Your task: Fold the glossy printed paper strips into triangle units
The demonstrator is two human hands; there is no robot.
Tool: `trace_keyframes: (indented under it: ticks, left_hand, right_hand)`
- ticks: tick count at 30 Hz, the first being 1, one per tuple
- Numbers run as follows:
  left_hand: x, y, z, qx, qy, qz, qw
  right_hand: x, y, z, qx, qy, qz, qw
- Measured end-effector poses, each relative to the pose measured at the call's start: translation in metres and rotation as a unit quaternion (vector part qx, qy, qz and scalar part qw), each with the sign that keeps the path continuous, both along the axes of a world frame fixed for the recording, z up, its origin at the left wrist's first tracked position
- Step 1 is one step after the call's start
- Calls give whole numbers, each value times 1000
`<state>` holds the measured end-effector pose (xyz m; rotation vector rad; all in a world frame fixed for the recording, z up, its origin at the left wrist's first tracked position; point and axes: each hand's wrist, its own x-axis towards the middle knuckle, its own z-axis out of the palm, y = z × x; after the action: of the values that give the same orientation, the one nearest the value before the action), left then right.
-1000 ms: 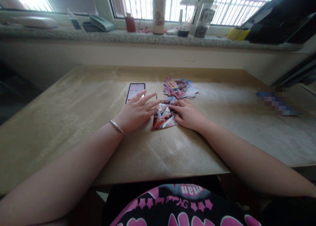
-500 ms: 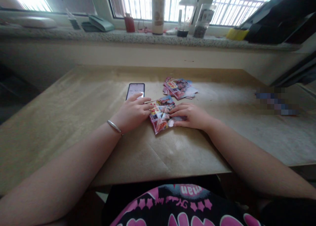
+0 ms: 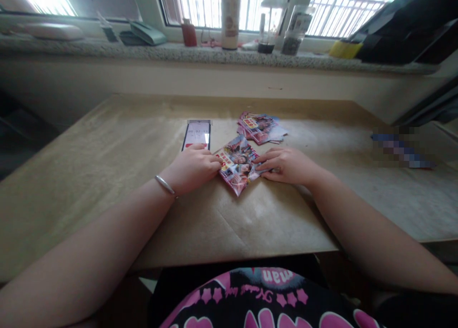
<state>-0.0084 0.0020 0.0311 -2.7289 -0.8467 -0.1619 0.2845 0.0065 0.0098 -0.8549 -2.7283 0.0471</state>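
Note:
A glossy printed packet [image 3: 238, 164] in pink, red and white lies on the brown paper between my hands, tilted at an angle. My left hand [image 3: 193, 168], with a silver bangle [image 3: 165, 185] at the wrist, has curled fingers against the packet's left edge and rests partly over the lower end of a smartphone [image 3: 196, 134]. My right hand [image 3: 286, 165] has its fingertips on the packet's right corner. The packet's parts under my fingers are hidden.
A pile of similar printed packets [image 3: 258, 128] lies just beyond my hands. Brown kraft paper [image 3: 250, 223] covers the table. A pixelated blue item [image 3: 400, 149] lies to the right. A granite windowsill [image 3: 214, 56] holds a tall bottle [image 3: 230, 13] and jars.
My hands have drawn apart, the right one moving rightward. The packet now looks narrower and sits more tilted, with more of its printed face showing.

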Motion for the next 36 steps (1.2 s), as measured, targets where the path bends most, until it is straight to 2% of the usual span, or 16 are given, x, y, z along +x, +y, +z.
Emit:
trace_keyframes:
  ticks: [4,12,17,21,24,27,32,36]
  left_hand:
    - [0,-2,2,-37,62,37,997]
    - [-3,-5,6,-80,33,100,991]
    - [-5,-4,6,-95,25,152,984]
    - [-2,-5,2,-115,-37,188,975]
    - [4,-5,-3,-151,-117,262,946]
    - [11,-6,-7,-178,-156,288,928]
    - [16,-7,-11,-128,-140,287,939]
    - [18,-6,-12,-103,-126,302,939]
  right_hand:
    - [2,-3,3,-26,10,-38,999]
    - [1,-3,3,-71,33,-62,995]
    - [1,0,-1,-81,34,-128,988]
    - [-5,-2,-3,-94,35,-184,978]
    - [-14,-4,-6,-107,50,-228,967]
    - [-23,-6,-7,-126,57,-278,951]
    - [-38,-9,-7,-93,24,-340,935]
    - [-44,-9,-8,-69,17,-357,932]
